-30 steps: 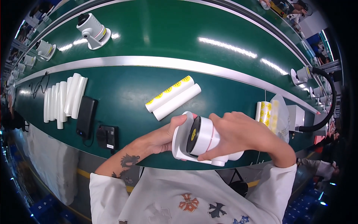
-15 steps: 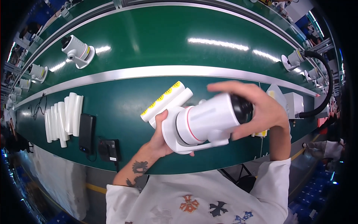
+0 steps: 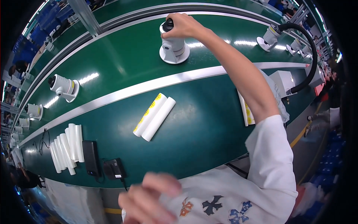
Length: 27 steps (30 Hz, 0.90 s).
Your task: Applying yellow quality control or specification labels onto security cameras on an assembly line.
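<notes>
On the green conveyor belt (image 3: 123, 59) stands a white cylindrical device (image 3: 174, 44) with a round base, a side bracket and a black top. My right hand (image 3: 179, 25) reaches across to it, fingers and thumb wrapped round its upper end. Low in the picture, near my shirt, my left hand (image 3: 149, 198) is blurred by motion. Its fingers look loosely curled and apart, with nothing seen in them. Two white rolls (image 3: 154, 117), one bearing a yellow printed strip, lie side by side on the bench between my hands.
Similar white devices stand left (image 3: 64, 87) and right (image 3: 269, 37) on the belt. A metal rail (image 3: 149, 89) divides belt from bench (image 3: 201, 130). Several white rolls (image 3: 67, 147), a black power bank (image 3: 90, 158) and a black box (image 3: 113, 168) lie left. A black hose (image 3: 314, 48) arches at right.
The white device, tilted between both hands before, now stands upright on the belt under my right hand. My left hand has left it and moved down toward my body. The view has shifted.
</notes>
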### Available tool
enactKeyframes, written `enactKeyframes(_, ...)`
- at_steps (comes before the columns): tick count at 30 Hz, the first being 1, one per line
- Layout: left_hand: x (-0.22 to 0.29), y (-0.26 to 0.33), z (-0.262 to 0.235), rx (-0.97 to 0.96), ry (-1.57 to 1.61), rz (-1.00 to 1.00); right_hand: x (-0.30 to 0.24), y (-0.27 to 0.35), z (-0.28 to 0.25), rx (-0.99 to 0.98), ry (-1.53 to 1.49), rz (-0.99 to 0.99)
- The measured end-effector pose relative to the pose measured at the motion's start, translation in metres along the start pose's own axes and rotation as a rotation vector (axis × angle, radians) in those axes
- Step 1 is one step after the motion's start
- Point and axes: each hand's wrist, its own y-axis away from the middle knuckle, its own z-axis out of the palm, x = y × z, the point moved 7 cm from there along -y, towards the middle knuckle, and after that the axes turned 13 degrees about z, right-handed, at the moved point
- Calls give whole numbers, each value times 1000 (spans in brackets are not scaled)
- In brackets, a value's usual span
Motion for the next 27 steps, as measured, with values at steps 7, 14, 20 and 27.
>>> enactKeyframes(7, -22, -16, 40, -325, 334, -15, 34, -19, 30, 57, -187, 111)
enactKeyframes(14, -43, -10, 41, -258, 533, -175, 4, 128, 17, 728, -804, 48)
enactKeyframes(20, -61, -7, 44, -292, 553, -252, 6, 210, 101, 553, -984, 347)
enactKeyframes(27, -71, -33, -85, -670, -1637, -231, -6, 224, 118, 381, -833, 425)
